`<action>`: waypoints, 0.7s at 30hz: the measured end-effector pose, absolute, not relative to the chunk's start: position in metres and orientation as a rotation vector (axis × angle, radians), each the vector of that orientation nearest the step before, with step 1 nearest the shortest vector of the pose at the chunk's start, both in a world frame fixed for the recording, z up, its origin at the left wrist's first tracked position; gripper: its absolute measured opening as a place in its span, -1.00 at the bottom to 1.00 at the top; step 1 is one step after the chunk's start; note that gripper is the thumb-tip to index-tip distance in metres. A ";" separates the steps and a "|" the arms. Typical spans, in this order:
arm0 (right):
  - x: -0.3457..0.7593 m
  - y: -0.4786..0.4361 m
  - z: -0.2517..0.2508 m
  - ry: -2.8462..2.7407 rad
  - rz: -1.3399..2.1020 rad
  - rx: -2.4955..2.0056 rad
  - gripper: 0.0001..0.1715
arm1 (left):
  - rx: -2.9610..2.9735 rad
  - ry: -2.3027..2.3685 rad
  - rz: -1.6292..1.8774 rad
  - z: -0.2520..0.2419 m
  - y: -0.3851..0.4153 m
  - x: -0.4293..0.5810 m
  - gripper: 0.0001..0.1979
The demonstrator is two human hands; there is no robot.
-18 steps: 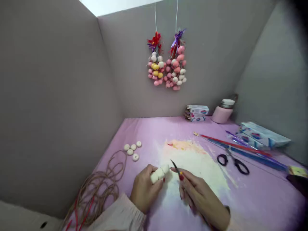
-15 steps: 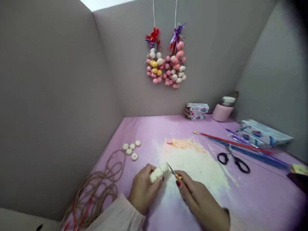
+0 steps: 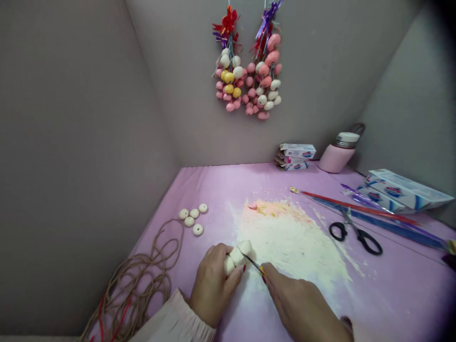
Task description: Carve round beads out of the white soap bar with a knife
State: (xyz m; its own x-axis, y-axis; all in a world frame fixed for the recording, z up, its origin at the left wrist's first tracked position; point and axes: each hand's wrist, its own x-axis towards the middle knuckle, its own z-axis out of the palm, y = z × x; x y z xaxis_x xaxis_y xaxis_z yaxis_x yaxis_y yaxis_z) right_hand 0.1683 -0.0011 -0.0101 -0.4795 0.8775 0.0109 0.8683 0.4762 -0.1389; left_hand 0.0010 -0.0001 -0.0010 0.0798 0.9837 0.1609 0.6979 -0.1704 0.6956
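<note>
My left hand (image 3: 214, 280) is closed around a white piece of soap (image 3: 237, 255) that is notched into rounded segments in a row. In my right hand (image 3: 297, 297) is a small knife (image 3: 253, 262), its yellow handle mostly covered by my fingers. The dark blade tip touches the soap at a groove behind the far segment. To the left of my hands lie several round white beads (image 3: 189, 221), some showing a hole in the middle. Pale shavings (image 3: 295, 251) cover the table beyond the knife, with pink and orange crumbs at their far side.
Tangled brown cord (image 3: 142, 280) lies at left. Black-handled scissors (image 3: 354, 232) and red and purple ribbons (image 3: 359, 206) lie right. Soap boxes (image 3: 395, 190), more boxes (image 3: 296, 156) and a pink bottle (image 3: 337, 154) stand farther back. Bead strings (image 3: 263, 80) hang on the grey wall.
The knife blade has moved from the soap's far end back to a groove between segments. My right hand has turned over it. The camera view has tilted slightly downward.
</note>
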 end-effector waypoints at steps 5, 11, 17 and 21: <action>0.167 -0.004 -0.014 -2.737 0.035 -1.601 -0.76 | 1.942 1.656 0.836 0.000 -0.001 0.003 -0.87; 0.167 -0.004 -0.013 -2.731 0.082 -1.659 -0.70 | 1.912 1.659 0.863 -0.002 0.000 0.002 -0.88; 0.168 -0.004 -0.009 -2.696 0.110 -1.624 -0.79 | 1.953 1.647 0.908 -0.002 -0.001 0.001 -0.88; 0.168 -0.004 -0.010 -2.646 0.088 -1.599 -0.86 | 1.959 1.645 0.890 -0.003 -0.001 0.001 -0.88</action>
